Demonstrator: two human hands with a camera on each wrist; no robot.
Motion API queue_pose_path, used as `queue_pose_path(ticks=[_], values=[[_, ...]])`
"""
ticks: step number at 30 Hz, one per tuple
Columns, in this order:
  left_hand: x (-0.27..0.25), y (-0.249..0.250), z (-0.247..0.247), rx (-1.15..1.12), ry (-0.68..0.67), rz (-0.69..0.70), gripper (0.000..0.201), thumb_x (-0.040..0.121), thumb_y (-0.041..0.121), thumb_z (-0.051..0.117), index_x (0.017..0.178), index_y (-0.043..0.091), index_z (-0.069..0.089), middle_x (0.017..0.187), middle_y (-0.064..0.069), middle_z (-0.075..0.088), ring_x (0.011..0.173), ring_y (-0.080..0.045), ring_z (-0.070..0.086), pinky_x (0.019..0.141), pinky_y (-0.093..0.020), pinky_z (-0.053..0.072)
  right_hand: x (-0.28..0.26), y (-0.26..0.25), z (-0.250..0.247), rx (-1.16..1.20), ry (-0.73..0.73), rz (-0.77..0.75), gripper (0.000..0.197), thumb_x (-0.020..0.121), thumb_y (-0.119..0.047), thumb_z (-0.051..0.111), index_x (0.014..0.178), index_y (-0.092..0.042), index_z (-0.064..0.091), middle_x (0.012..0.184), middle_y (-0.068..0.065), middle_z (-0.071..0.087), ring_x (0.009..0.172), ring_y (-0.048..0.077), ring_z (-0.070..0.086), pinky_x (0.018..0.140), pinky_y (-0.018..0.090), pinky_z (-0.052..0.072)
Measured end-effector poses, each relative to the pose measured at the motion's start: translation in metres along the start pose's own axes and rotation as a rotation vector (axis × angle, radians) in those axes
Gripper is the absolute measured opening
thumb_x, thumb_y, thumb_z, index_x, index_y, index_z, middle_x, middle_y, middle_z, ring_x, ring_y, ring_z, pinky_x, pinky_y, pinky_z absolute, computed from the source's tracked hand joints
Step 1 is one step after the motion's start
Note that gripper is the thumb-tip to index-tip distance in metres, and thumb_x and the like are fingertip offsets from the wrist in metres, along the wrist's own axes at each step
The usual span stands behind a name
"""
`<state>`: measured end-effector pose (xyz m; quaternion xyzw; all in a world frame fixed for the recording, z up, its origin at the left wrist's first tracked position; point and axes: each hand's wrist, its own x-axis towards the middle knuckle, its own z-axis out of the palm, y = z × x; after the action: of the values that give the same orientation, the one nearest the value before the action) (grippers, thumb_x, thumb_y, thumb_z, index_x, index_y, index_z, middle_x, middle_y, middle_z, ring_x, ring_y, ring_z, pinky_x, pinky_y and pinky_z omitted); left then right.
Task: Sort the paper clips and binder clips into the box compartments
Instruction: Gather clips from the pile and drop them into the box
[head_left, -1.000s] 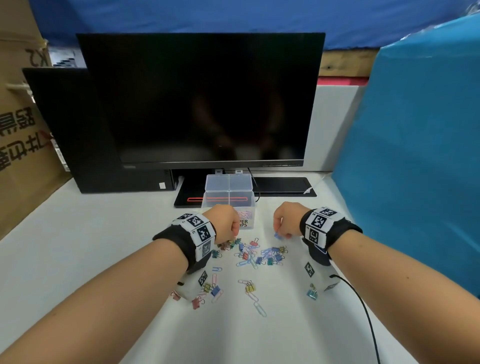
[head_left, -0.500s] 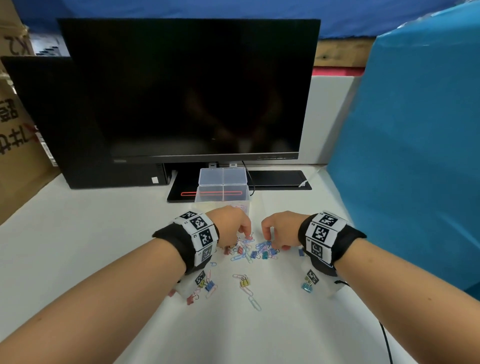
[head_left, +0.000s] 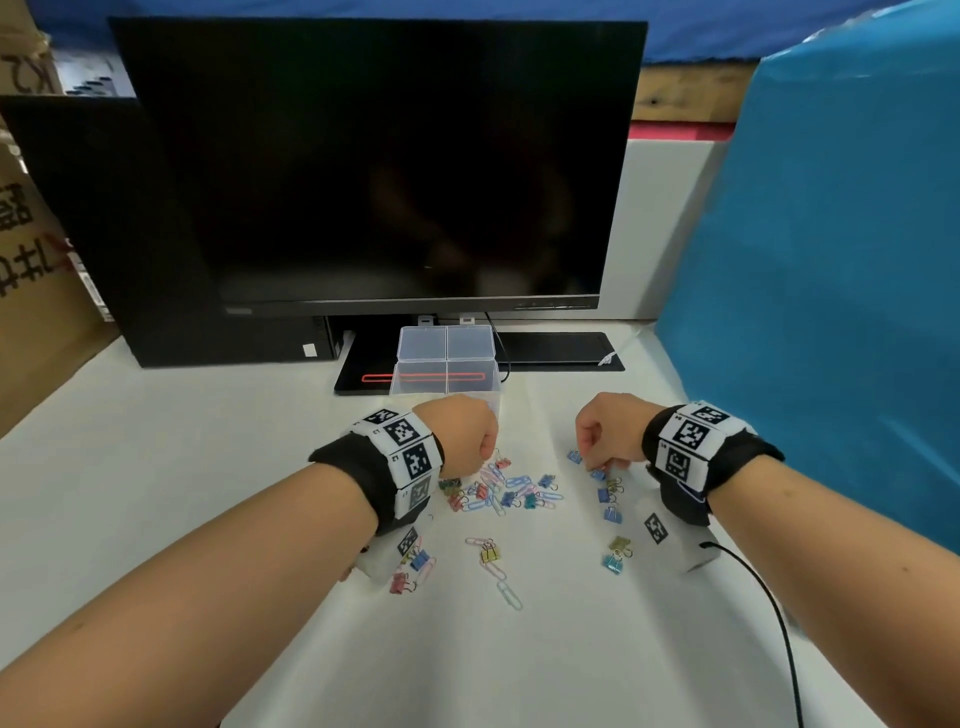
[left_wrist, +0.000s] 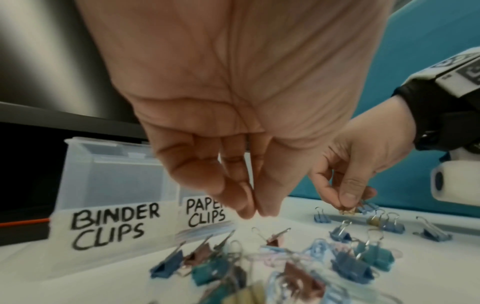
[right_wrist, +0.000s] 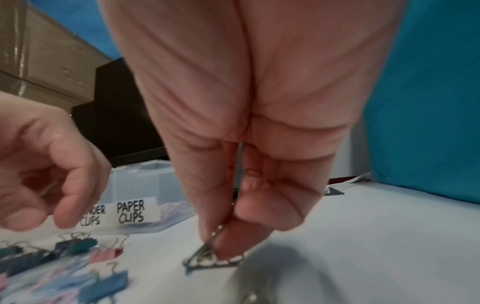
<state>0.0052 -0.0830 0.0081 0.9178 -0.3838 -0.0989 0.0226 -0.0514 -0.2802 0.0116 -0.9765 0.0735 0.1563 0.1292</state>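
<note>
A clear two-compartment box (head_left: 447, 330) stands beyond the hands, its front (left_wrist: 116, 181) labelled BINDER CLIPS on the left and PAPER CLIPS on the right. Coloured binder clips and paper clips lie in a pile (head_left: 504, 488) on the white table. My left hand (head_left: 485, 447) hovers over the pile's left end with fingertips (left_wrist: 244, 209) pinched together. A thin pale wire, seemingly a paper clip, shows inside its curl in the right wrist view. My right hand (head_left: 597, 457) pinches the wire handle of a small binder clip (right_wrist: 205, 257) that rests on the table.
A dark monitor (head_left: 363, 156) and a black case (head_left: 104, 234) stand behind the box. A blue covered block (head_left: 831, 260) walls the right side, cardboard (head_left: 31, 260) the left. Stray clips (head_left: 488, 553) lie nearer me. A black cable (head_left: 753, 582) trails at the right.
My right hand has moved right, away from the pile, onto a separate binder clip. My left hand has stayed at the pile's left end.
</note>
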Motion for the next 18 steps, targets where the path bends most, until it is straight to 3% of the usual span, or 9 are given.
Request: queue_pose_path(ticks=[5, 9, 11, 13, 15, 16, 18], values=[[0.007, 0.022, 0.003, -0.154, 0.04, 0.125, 0.023, 0.089, 0.015, 0.057, 0.11, 0.017, 0.068, 0.11, 0.001, 0.068, 0.089, -0.012, 0.058, 0.079, -0.021, 0.044, -0.003, 0.01, -0.001, 0.034, -0.013, 0.032, 0.013, 0.078, -0.005, 0.068, 0.073, -0.015, 0.063, 0.076, 0.005, 0.068, 0.05, 0.008, 0.057, 0.05, 0.013, 0.048], [0.021, 0.046, 0.009, -0.06, -0.064, 0.171, 0.034, 0.089, 0.014, 0.059, 0.123, 0.019, 0.062, 0.12, 0.001, 0.063, 0.107, -0.018, 0.059, 0.087, -0.025, 0.044, -0.004, 0.012, 0.0, 0.069, -0.003, 0.057, 0.021, 0.076, -0.001, 0.07, 0.068, -0.018, 0.061, 0.079, 0.006, 0.067, 0.05, 0.009, 0.058, 0.051, 0.015, 0.05], [0.029, 0.054, 0.011, 0.006, -0.108, 0.177, 0.028, 0.087, 0.012, 0.062, 0.114, 0.015, 0.065, 0.116, -0.001, 0.065, 0.104, -0.02, 0.06, 0.085, -0.027, 0.047, -0.005, 0.014, 0.0, 0.083, 0.023, 0.076, 0.023, 0.075, 0.0, 0.07, 0.068, -0.018, 0.06, 0.078, 0.005, 0.065, 0.049, 0.008, 0.057, 0.046, 0.013, 0.047], [0.035, 0.061, 0.013, 0.067, -0.127, 0.169, 0.013, 0.086, 0.009, 0.062, 0.097, 0.013, 0.067, 0.098, 0.0, 0.066, 0.089, -0.019, 0.057, 0.068, -0.023, 0.046, -0.007, 0.017, -0.001, 0.082, 0.041, 0.098, 0.023, 0.076, 0.0, 0.07, 0.067, -0.018, 0.059, 0.077, 0.003, 0.063, 0.049, 0.007, 0.055, 0.044, 0.013, 0.044], [0.04, 0.067, 0.013, 0.112, -0.132, 0.143, 0.009, 0.087, 0.008, 0.059, 0.086, 0.013, 0.066, 0.081, 0.001, 0.058, 0.082, -0.017, 0.052, 0.055, -0.017, 0.036, -0.008, 0.019, 0.0, 0.079, 0.048, 0.121, 0.022, 0.077, -0.001, 0.071, 0.068, -0.018, 0.059, 0.075, 0.001, 0.062, 0.05, 0.007, 0.054, 0.047, 0.014, 0.046], [0.042, 0.069, 0.012, 0.115, -0.121, 0.132, 0.01, 0.087, 0.009, 0.058, 0.089, 0.011, 0.068, 0.081, 0.001, 0.056, 0.081, -0.017, 0.052, 0.054, -0.016, 0.036, -0.009, 0.019, 0.0, 0.081, 0.049, 0.131, 0.021, 0.077, -0.001, 0.071, 0.069, -0.017, 0.06, 0.074, 0.001, 0.062, 0.051, 0.007, 0.054, 0.048, 0.014, 0.046], [0.046, 0.069, 0.01, 0.051, -0.052, 0.113, 0.013, 0.086, 0.013, 0.06, 0.095, 0.01, 0.07, 0.086, 0.002, 0.057, 0.081, -0.016, 0.053, 0.066, -0.021, 0.045, -0.011, 0.021, 0.001, 0.088, 0.049, 0.145, 0.019, 0.076, -0.002, 0.072, 0.071, -0.016, 0.061, 0.076, 0.003, 0.064, 0.051, 0.009, 0.055, 0.05, 0.015, 0.047]])
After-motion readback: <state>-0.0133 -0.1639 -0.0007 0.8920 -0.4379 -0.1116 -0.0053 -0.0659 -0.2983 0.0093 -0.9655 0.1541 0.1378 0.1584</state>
